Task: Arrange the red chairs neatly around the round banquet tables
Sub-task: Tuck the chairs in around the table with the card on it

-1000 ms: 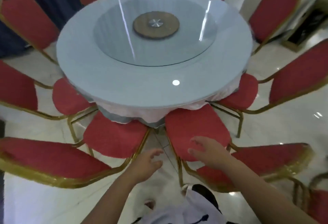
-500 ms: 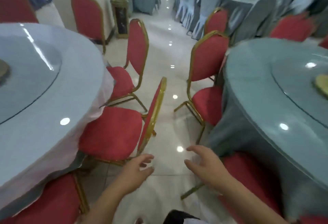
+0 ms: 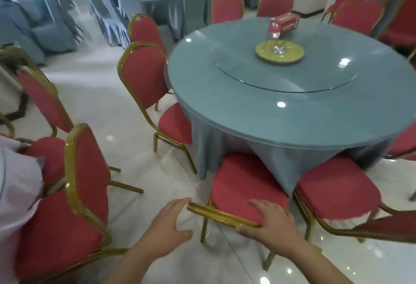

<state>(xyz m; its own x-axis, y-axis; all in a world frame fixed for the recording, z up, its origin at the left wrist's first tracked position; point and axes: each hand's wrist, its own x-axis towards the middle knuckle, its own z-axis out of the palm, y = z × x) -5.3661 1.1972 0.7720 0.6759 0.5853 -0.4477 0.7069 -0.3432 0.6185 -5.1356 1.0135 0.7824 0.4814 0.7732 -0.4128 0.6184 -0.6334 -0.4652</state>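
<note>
A round table [image 3: 258,112] with a blue-grey cloth and a glass turntable stands ahead, with red gold-framed chairs around it. The nearest red chair [image 3: 243,184] has its seat tucked under the cloth and its back towards me. My right hand [image 3: 274,225] holds the gold top rail of that chair's back, fingers over the red padding and thumb on the near side. My left hand [image 3: 166,229] is spread open just left of the rail's end; whether it touches is unclear. A second red chair [image 3: 337,193] sits to the right of the first.
Another red chair [image 3: 144,81] faces the table's left side. Two red chairs [image 3: 87,184] belong to a white-clothed table [image 3: 15,189] at the left edge. A red box [image 3: 284,23] stands on the turntable. Grey-covered chairs [image 3: 54,20] fill the far hall. The tiled floor is glossy.
The view has swung right from the white-clothed table to the blue-grey one. Both hands, hovering before, have reached a chair back; my right hand now holds its top rail.
</note>
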